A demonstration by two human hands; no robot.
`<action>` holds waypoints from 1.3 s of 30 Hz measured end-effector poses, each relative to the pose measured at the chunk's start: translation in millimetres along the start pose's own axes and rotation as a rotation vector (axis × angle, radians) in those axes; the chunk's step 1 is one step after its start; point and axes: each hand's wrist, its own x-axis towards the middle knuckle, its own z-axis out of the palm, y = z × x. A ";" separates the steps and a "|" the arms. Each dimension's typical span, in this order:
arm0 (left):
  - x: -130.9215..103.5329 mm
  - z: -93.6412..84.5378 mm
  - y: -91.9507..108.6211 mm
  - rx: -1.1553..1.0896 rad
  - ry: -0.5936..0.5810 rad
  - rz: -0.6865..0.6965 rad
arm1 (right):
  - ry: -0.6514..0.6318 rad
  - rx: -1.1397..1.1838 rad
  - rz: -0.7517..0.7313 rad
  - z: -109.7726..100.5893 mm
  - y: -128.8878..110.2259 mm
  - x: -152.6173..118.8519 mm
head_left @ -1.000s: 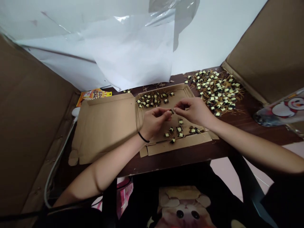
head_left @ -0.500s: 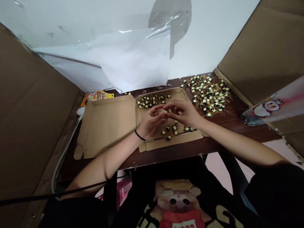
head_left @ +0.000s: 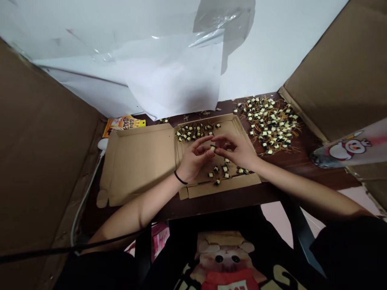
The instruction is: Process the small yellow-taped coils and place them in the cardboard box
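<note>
Holding one small part (head_left: 213,148): left hand (head_left: 194,160), right hand (head_left: 238,152), over one box (head_left: 140,161).

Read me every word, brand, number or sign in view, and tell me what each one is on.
Yellow-orange packet: characters printed on it, too blurred to read.
Black shirt: large pale lettering, cut off by the picture edge; small lettering below the printed animal, also cut off. Neither reads surely.
Small parts: no text that I can make out.
</note>
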 end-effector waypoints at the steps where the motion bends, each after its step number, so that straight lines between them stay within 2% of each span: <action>1: 0.1 -0.4 -0.3 0.006 -0.001 0.001 | 0.010 -0.008 0.013 0.6 -0.4 -0.3; 8: 2.9 -4.3 -7.4 0.042 0.056 0.039 | 0.043 0.013 0.096 5.0 4.3 -1.3; 13: 4.4 -5.7 -8.7 0.046 0.083 0.025 | 0.055 -0.076 0.060 6.7 5.8 0.8; 18: 5.2 -5.1 -8.2 0.017 0.098 0.006 | 0.137 -0.339 -0.151 6.1 0.8 1.5; 22: 4.6 -6.1 -7.4 -0.017 0.104 0.024 | 0.156 -0.368 -0.249 7.1 0.1 4.5; 29: 2.2 -4.2 2.8 -0.168 0.047 -0.060 | 0.166 -0.297 -0.174 6.2 3.7 5.8; 39: 5.6 -3.3 0.5 -0.155 0.067 -0.084 | 0.100 -0.254 -0.181 3.5 3.1 1.9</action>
